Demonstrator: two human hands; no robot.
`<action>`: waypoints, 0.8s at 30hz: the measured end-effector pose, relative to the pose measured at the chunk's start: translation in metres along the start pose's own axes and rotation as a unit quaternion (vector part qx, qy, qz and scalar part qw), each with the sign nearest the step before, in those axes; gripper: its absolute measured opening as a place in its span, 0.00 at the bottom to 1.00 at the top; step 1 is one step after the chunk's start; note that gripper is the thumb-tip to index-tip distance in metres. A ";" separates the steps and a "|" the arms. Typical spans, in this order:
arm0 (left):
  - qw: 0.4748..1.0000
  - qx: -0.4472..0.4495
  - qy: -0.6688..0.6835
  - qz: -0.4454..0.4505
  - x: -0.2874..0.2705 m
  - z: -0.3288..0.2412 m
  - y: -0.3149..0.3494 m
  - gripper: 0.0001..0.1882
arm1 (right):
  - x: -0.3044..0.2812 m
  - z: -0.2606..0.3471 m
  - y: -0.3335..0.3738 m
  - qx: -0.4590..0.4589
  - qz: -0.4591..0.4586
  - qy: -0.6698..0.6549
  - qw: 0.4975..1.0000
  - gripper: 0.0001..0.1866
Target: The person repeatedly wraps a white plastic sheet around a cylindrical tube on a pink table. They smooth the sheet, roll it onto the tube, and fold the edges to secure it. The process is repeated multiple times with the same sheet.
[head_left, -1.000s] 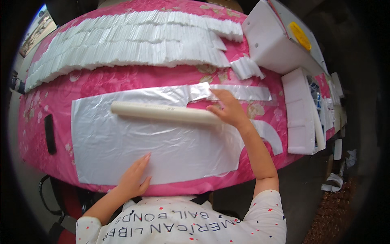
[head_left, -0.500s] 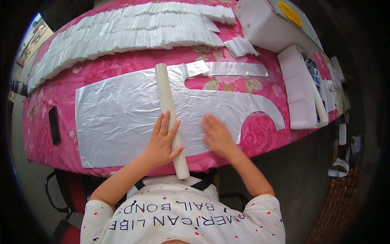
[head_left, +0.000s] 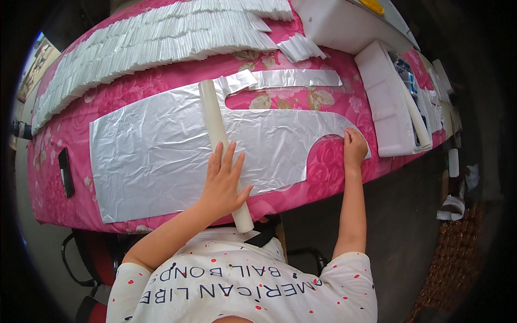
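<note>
A thin, shiny whitish plastic apron point(head_left: 145, 156) lies spread on the pink flowered tablecloth point(head_left: 161, 86), its surface wrinkled. Across its middle rests a long cream-white tube point(head_left: 214, 118), whose near end sticks out past the table edge. My left hand point(head_left: 222, 180) lies over the tube's lower half with fingers stretched and spread. At the apron's curved strap on the right, my right hand point(head_left: 355, 151) has its fingers closed on the strap's inner edge. A separate-looking strap runs along the far side, folded over near its left part.
Rows of folded white plastic packets point(head_left: 156, 48) cover the table's far side, with a small stack point(head_left: 300, 48) apart from them. White foam boxes point(head_left: 379, 102) stand at the right. A black phone point(head_left: 66, 172) lies at the left. Red-and-black chairs point(head_left: 94, 258) are below.
My right hand has moved right from over the apron's middle to its curved strap and closed there. My left hand stays on the tube. The whole view has shifted slightly.
</note>
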State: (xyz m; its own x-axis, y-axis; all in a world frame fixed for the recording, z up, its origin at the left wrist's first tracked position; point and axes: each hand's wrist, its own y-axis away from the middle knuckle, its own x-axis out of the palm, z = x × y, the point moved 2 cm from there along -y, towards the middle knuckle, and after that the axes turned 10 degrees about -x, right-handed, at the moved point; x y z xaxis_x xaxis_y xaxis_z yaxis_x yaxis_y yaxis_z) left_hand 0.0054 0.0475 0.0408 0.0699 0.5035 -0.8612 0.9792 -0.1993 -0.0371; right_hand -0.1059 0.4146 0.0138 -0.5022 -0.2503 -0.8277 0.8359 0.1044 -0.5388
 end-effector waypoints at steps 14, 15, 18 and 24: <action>1.000 0.000 -0.001 -0.001 0.004 -0.001 0.002 0.38 | -0.010 0.005 -0.003 0.042 0.029 0.063 0.997 0.07; 1.000 0.000 0.002 -0.001 0.003 -0.002 0.002 0.38 | -0.016 0.008 -0.005 0.033 0.025 0.064 0.997 0.06; 1.000 0.000 0.009 -0.001 0.005 -0.002 0.002 0.38 | -0.042 0.052 -0.020 -0.147 -0.080 0.095 0.981 0.05; 0.876 -0.091 0.470 0.063 -0.002 0.002 0.002 0.32 | -0.047 0.207 -0.010 0.035 0.113 -0.416 0.901 0.04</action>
State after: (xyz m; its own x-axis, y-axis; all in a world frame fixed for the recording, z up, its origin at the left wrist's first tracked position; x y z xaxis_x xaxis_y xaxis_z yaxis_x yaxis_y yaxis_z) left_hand 0.0074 0.0445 0.0418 0.2212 0.9738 -0.0527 0.9608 -0.2083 0.1827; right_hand -0.0451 0.2263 0.0900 -0.0013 -0.8690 -0.4948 0.9229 0.1894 -0.3352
